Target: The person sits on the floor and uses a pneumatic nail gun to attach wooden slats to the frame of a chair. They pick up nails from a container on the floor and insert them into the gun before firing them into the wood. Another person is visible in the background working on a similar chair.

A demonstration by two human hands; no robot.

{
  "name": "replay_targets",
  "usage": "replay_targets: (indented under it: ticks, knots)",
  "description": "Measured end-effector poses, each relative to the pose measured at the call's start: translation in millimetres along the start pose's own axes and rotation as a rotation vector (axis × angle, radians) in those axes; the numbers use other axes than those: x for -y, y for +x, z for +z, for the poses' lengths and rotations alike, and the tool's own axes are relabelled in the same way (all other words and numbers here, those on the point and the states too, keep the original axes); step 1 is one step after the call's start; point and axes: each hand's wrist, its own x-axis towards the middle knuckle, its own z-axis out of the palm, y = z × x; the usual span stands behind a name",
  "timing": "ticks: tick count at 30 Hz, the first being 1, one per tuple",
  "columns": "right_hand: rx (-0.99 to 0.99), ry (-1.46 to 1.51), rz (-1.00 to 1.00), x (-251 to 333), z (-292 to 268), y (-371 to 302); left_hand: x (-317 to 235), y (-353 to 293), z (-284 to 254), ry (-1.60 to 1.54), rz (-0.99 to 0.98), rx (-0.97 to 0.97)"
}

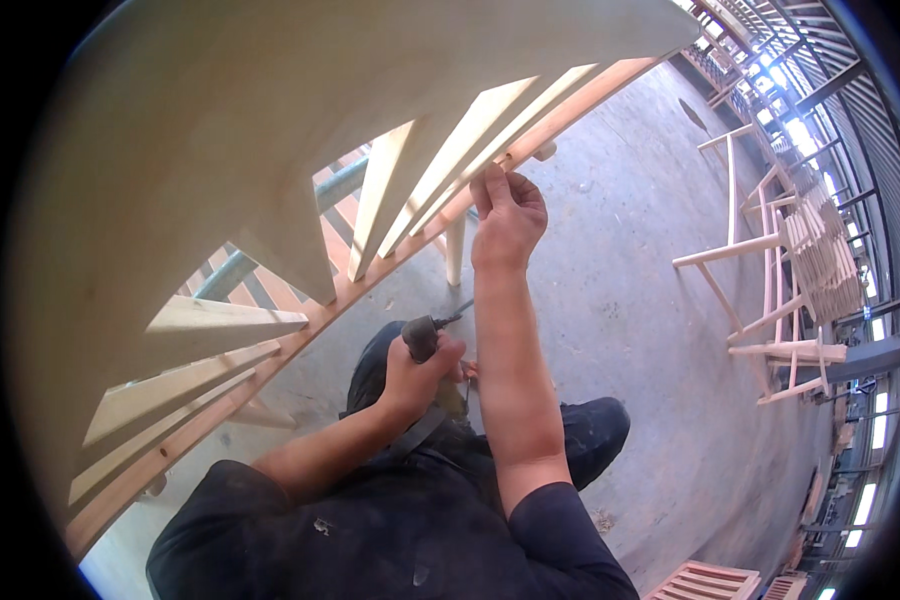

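Observation:
My left hand (pixel 415 383) is wrapped round a black power driver (pixel 422 341), held low over my lap; a thin dark bit points right from its head. My right hand (pixel 510 212) is raised to the reddish wooden rail (pixel 350 292), thumb and fingers pinched together against its edge. Whatever lies between those fingertips is too small or hidden to name. Pale slats (pixel 378 200) fan out from the rail toward a broad pale wooden part (pixel 200 130) that fills the upper left, close and blurred. A short wooden leg (pixel 455 252) shows below the rail.
Grey concrete floor (pixel 620 270) spreads to the right. Unfinished wooden chair frames (pixel 745 245) stand there, with a stack of pale wooden pieces (pixel 820 250) beside them. A slatted wooden piece (pixel 705 582) lies at the lower right. Greenish bars (pixel 226 274) show between the slats.

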Motion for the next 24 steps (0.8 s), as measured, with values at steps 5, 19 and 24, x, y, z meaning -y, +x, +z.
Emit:
replay_targets:
  ticks: [5, 19, 24]
  knots:
    - [-0.016, 0.007, -0.026, 5.1, 3.3, -0.2, 1.1, 2.2, -6.9, 0.02, -0.021, -0.025]
    - [-0.14, -0.34, -0.222, 6.5, 2.4, 12.9, 5.5, 5.1, -16.5, 0.01, -0.032, -0.05]
    - [-0.131, -0.783, -0.573, 3.7, -6.4, 10.7, 6.6, 5.6, -16.2, 0.012, -0.01, -0.044]
